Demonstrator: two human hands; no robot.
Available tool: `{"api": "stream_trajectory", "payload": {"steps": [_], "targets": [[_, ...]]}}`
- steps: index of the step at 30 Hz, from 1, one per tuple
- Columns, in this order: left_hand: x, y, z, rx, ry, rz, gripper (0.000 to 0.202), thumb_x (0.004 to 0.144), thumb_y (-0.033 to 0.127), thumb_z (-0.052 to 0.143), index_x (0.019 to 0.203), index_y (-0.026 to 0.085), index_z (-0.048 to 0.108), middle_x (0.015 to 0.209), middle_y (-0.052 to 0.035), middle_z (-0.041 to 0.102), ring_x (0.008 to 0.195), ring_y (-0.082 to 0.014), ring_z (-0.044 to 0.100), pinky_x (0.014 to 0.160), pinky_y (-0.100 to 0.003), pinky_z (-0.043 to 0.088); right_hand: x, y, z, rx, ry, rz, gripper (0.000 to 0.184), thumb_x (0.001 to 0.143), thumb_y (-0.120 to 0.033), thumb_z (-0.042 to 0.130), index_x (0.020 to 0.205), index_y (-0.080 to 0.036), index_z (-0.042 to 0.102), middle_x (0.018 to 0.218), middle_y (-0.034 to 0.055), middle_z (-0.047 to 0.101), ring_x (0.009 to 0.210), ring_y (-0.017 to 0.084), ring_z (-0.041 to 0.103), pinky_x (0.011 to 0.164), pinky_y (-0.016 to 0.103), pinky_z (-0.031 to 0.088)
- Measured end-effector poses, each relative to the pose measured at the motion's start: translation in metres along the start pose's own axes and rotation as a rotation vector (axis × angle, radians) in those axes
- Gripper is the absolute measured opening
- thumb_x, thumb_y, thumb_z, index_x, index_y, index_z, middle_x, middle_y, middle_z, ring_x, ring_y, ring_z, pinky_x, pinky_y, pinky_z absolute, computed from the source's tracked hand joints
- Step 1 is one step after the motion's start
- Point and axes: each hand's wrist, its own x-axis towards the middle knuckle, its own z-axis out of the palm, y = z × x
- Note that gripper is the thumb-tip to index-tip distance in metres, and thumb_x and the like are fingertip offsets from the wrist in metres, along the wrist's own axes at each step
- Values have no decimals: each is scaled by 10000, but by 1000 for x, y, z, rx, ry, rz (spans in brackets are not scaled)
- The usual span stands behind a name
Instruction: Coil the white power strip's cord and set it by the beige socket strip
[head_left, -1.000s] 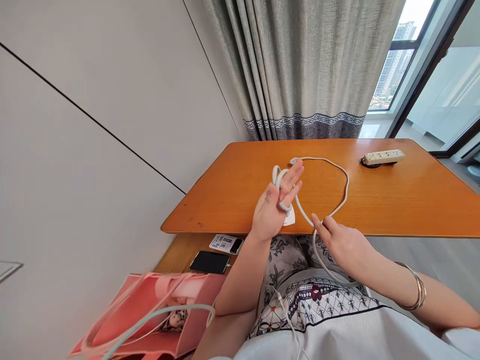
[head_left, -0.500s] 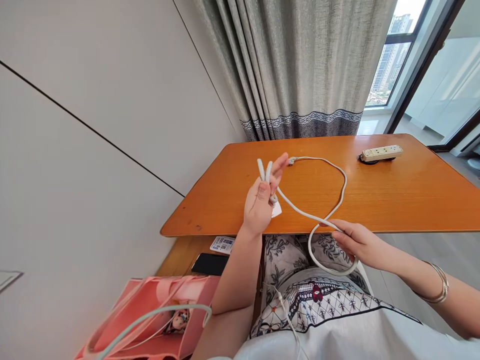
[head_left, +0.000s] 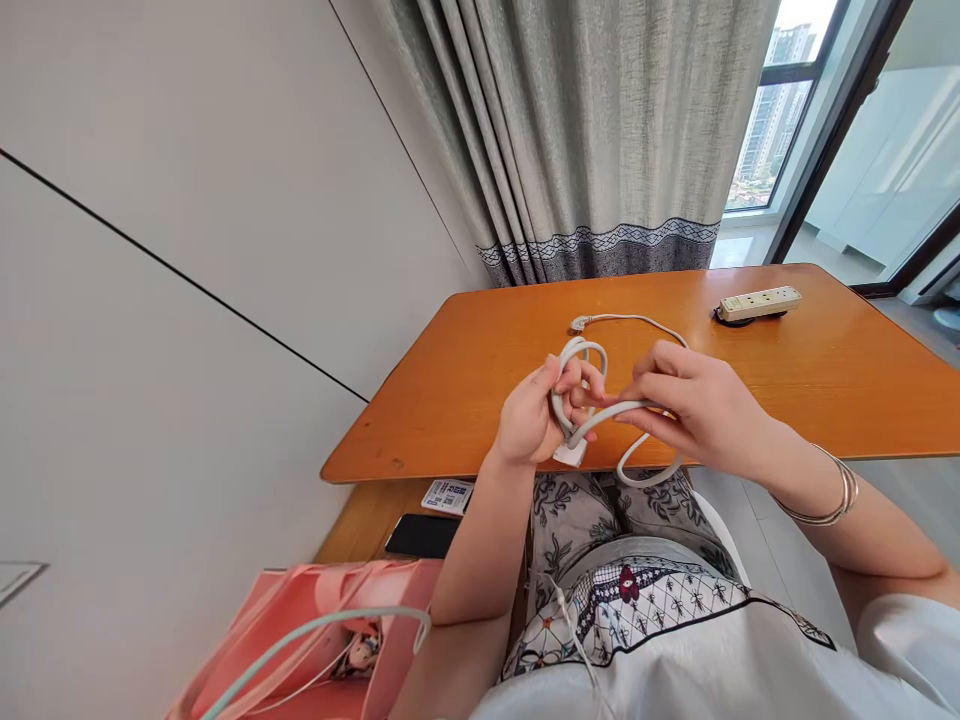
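A white cable [head_left: 634, 320] lies partly on the orange wooden table [head_left: 825, 390], its plug end resting near the table's middle. My left hand [head_left: 534, 420] is closed around a few coils of that cable, with a small white tag hanging below the fingers. My right hand [head_left: 694, 405] pinches a stretch of the same cable and holds it against the coils, right beside the left hand. A loop of cable hangs below my right hand, over my lap.
A white power strip [head_left: 757, 301] lies at the table's far right. A black phone [head_left: 424, 536] and a white card [head_left: 448, 495] rest on a lower shelf. A pink bag [head_left: 330, 640] stands at my left. Grey curtain [head_left: 592, 140] hangs behind the table, wall on the left.
My right hand has risen from the table's edge to my left hand, bringing the cable across the coils. The loop lying on the table has shrunk.
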Motion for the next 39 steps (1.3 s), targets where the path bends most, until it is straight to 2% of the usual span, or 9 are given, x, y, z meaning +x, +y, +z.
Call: {"api": "stream_trajectory", "payload": {"steps": [3,6,10,15,20,26,33,37,39], "targets": [[1,-3,0,30,-45,-16,469,941,514,573,662,178,402,730,-44,649,448,-144,650,351,-203,483,9,6,2,9,68,62,332,1017,-456,491,933,-183,660,918,74,619,832,169,590,763,287,494],[1,-7,2,15,-121,-68,434,977,466,517,677,167,424,674,-28,612,322,-83,527,294,-162,357,18,17,4,63,83,108,286,999,-446,530,1002,-189,657,1029,95,652,943,198,628,859,340,519],[-4,-8,4,-115,-170,-139,428,1015,426,419,668,183,355,588,37,483,236,-10,310,260,-131,210,22,27,12,322,-75,141,288,1015,-389,499,1121,-182,668,1090,94,708,1027,202,665,922,363,534],[-6,-2,5,-162,-151,-221,442,1029,430,385,663,188,326,566,68,400,218,15,225,261,-120,178,13,29,18,595,-214,281,321,990,-335,537,1246,-162,625,1149,87,728,1011,180,691,906,339,555],[-1,1,2,-110,-181,-211,421,996,443,468,681,175,391,554,71,422,228,23,179,258,-120,149,4,33,19,840,-245,374,360,970,-291,556,1298,-144,568,975,66,718,818,159,699,783,323,590],[6,6,-1,73,-144,-146,366,815,457,748,835,142,563,507,97,434,289,24,185,309,-104,151,5,35,21,1184,-229,499,383,916,-226,613,1292,-157,598,822,-5,630,691,120,624,715,291,566],[12,4,4,71,-7,-107,233,885,333,691,895,104,650,497,108,360,325,7,201,362,-127,168,5,33,35,1555,-47,678,359,831,-377,769,1113,-160,717,679,-60,444,528,46,268,500,189,391],[14,-1,3,36,-14,-86,255,904,363,681,933,110,668,481,104,342,345,-34,326,386,-148,254,5,29,40,1629,57,728,355,820,-382,789,1078,-143,735,648,-72,356,520,41,200,427,152,282],[14,-2,0,33,-56,-94,270,898,391,688,952,127,665,456,102,343,371,-74,421,411,-167,324,5,27,41,1645,93,738,324,823,-378,786,1040,-141,739,635,-78,348,503,32,221,425,136,318]]}}
